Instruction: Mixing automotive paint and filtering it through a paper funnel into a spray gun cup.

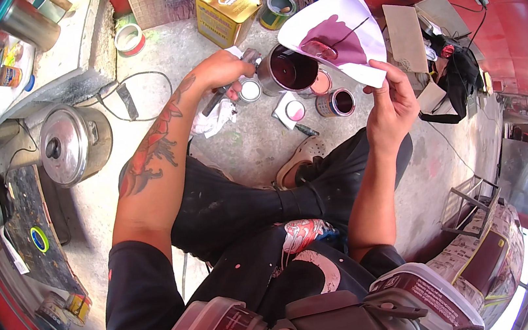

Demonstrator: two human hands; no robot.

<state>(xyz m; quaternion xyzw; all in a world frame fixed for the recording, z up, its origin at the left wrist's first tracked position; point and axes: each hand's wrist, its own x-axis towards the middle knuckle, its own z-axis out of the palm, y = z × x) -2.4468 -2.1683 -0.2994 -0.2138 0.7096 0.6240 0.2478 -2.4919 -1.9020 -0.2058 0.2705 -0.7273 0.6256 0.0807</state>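
Note:
My left hand is closed round the grey handle of what looks like a spray gun. Its metal cup has dark red paint inside. Pinched at one corner in my right hand is a curled white paper, wet with a dark red patch, a thin dark line across it. The paper's lower end hangs over the cup's right rim. Below the cup stand an open can of dark paint, a pinkish round lid and a small white-topped container.
A gold tin, a green-rimmed can and a tape roll stand at the back. A lidded metal pot is on the left. Cardboard and a black bag lie right. A white rag lies below my left hand.

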